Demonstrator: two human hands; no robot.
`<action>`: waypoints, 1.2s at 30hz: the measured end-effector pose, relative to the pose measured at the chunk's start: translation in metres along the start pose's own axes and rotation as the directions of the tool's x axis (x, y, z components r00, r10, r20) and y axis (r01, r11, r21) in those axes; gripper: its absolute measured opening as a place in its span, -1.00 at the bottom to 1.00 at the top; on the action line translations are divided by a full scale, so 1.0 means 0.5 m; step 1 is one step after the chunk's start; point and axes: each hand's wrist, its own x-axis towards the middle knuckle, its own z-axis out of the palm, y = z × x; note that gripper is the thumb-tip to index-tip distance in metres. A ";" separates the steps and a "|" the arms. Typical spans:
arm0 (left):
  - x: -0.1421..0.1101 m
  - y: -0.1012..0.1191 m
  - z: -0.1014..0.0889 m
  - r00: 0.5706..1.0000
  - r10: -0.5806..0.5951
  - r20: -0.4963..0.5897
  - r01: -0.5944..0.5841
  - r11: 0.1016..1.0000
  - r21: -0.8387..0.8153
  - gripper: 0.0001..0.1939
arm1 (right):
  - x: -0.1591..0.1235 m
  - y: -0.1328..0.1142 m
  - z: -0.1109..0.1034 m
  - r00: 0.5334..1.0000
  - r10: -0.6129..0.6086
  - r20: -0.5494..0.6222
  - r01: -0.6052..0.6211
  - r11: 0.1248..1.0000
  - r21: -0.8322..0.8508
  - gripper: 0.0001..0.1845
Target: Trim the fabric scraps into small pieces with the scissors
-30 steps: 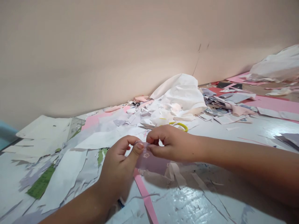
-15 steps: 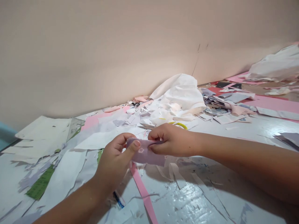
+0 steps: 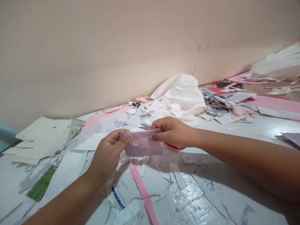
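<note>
Your fingers (image 3: 125, 137) on both hands pinch a lilac flower-printed strip (image 3: 142, 144) by its ends, your left hand (image 3: 108, 153) at the left end and your right hand (image 3: 172, 132) at the right. It sits above a scrap-strewn white work surface (image 3: 187, 200), far of a pink paper strip (image 3: 142, 190), with a red-rimmed object (image 3: 174, 146) just beneath your right hand.
</note>
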 end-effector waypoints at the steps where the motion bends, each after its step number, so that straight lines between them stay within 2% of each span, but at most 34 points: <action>1: 0.001 -0.001 -0.001 1.000 -0.007 0.012 0.007 1.000 0.016 -0.78 | 0.000 0.000 0.000 1.000 -0.002 -0.008 0.002 1.000 0.001 -0.84; 5: 0.003 -0.004 0.000 1.000 0.002 -0.026 -0.002 1.000 0.008 -0.76 | 0.001 0.000 0.000 1.000 -0.013 -0.026 0.013 1.000 -0.007 -0.85; 10: 0.004 0.000 0.003 0.997 -0.036 0.066 0.041 0.997 -0.065 -0.83 | 0.002 0.002 -0.002 1.000 -0.019 -0.022 0.018 1.000 -0.017 -0.87; 15: 0.007 0.003 -0.003 0.998 -0.060 0.025 0.062 0.996 -0.069 -0.79 | 0.003 0.000 -0.007 1.000 -0.009 -0.025 0.009 1.000 0.006 -0.88; 19: 0.009 0.005 -0.006 0.991 -0.066 0.115 0.080 0.989 -0.124 -0.82 | 0.004 0.003 -0.011 0.999 -0.005 -0.033 0.005 1.000 0.024 -0.86; 21: 0.010 0.005 -0.007 0.989 -0.075 0.128 0.091 0.988 -0.127 -0.82 | 0.006 0.006 -0.010 0.999 -0.002 -0.046 0.006 0.996 0.087 -0.84; 23: 0.012 0.003 -0.008 0.993 -0.071 0.094 0.084 0.986 -0.141 -0.81 | 0.009 0.010 -0.007 0.999 -0.022 -0.038 0.030 0.974 0.223 -0.85; 25: 0.016 -0.001 -0.009 0.998 -0.055 0.043 0.061 0.984 -0.169 -0.79 | 0.012 0.014 -0.003 0.999 -0.049 0.020 0.038 0.931 0.363 -0.85; 27: 0.022 -0.006 -0.011 0.998 -0.057 -0.003 0.055 0.983 -0.172 -0.79 | 0.015 0.017 0.002 0.993 -0.044 0.110 -0.006 0.907 0.421 -0.85; 29: 0.029 -0.009 -0.012 0.996 -0.089 0.000 0.088 0.983 -0.160 -0.79 | 0.017 0.020 0.006 0.988 0.017 0.156 -0.082 0.903 0.422 -0.88; 33: 0.034 -0.009 -0.013 0.985 -0.155 0.082 0.171 0.951 -0.258 -0.79 | 0.019 0.021 0.013 0.976 0.204 0.072 -0.211 0.822 0.529 -0.88; 35: 0.029 -0.008 -0.012 0.994 -0.108 0.004 0.106 0.970 -0.219 -0.69 | 0.020 0.016 0.016 0.956 0.291 0.048 -0.257 0.745 0.616 -0.84; 36: 0.023 -0.008 -0.011 0.998 -0.026 -0.054 0.020 0.994 -0.110 -0.63 | 0.021 0.012 0.018 0.944 0.326 0.049 -0.279 0.709 0.647 -0.83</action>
